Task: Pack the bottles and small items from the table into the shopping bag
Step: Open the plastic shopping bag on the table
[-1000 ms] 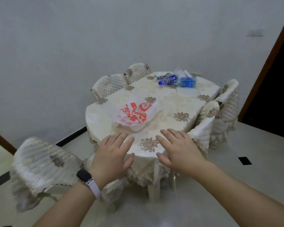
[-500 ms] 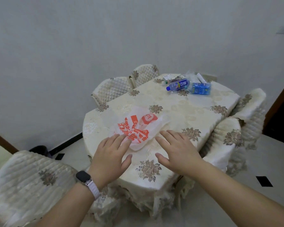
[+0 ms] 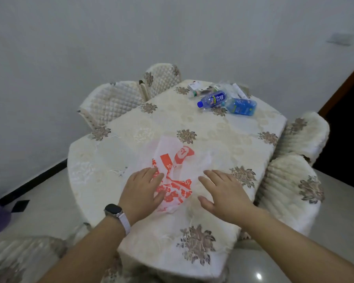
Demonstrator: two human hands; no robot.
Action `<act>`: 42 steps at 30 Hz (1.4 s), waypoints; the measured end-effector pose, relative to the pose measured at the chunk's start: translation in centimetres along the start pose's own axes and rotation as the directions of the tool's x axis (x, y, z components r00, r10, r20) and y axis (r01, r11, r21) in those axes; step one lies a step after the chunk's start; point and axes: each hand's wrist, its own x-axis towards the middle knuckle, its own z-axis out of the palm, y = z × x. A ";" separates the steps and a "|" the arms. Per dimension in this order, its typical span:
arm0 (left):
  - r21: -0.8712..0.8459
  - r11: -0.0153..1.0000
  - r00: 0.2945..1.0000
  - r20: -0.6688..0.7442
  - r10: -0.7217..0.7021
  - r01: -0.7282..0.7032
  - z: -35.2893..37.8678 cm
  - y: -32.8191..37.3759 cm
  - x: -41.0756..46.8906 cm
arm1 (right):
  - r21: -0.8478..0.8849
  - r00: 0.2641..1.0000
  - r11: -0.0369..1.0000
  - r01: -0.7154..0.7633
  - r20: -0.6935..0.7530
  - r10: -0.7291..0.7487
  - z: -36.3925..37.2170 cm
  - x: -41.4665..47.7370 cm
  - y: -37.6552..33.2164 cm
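Bag: the shopping bag (image 3: 173,160) lies flat on the table (image 3: 223,137), near middle.
Left hand: the left hand (image 3: 141,190) is flat, fingers straight, over the bag's left side, holding nothing.
Right hand: the right hand (image 3: 223,194) is flat too, just right of the bag.
Bottles: two blue bottles (image 3: 213,99) lie far right, with small items (image 3: 198,89) behind.

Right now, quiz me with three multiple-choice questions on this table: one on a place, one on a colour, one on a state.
1. Where do the blue bottles lie? A on a chair; B at the table's far end; C on the floor.
2. What colour is the shopping bag's print? A green; B black; C orange-red.
3. How is the left hand? A gripping a bottle; B open, on the bag; C out of view.
Answers: B, they lie far beyond the bag; C, orange-red marks on white plastic; B, straight fingers rest on it.
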 end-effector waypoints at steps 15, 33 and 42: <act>-0.090 0.962 0.895 0.352 0.274 -0.259 5.5 -4.5 8.9 | 0.273 0.904 0.960 0.068 0.390 -0.175 10.0 9.2 1.1; 0.035 0.881 0.595 0.750 0.289 -0.471 11.0 -3.6 16.5 | 0.442 0.916 0.893 -0.082 0.387 -0.108 16.5 8.0 5.9; 0.028 0.950 0.879 0.389 0.277 -0.312 4.8 -5.9 17.4 | 0.351 0.998 0.935 -0.053 0.062 0.033 10.9 7.9 8.5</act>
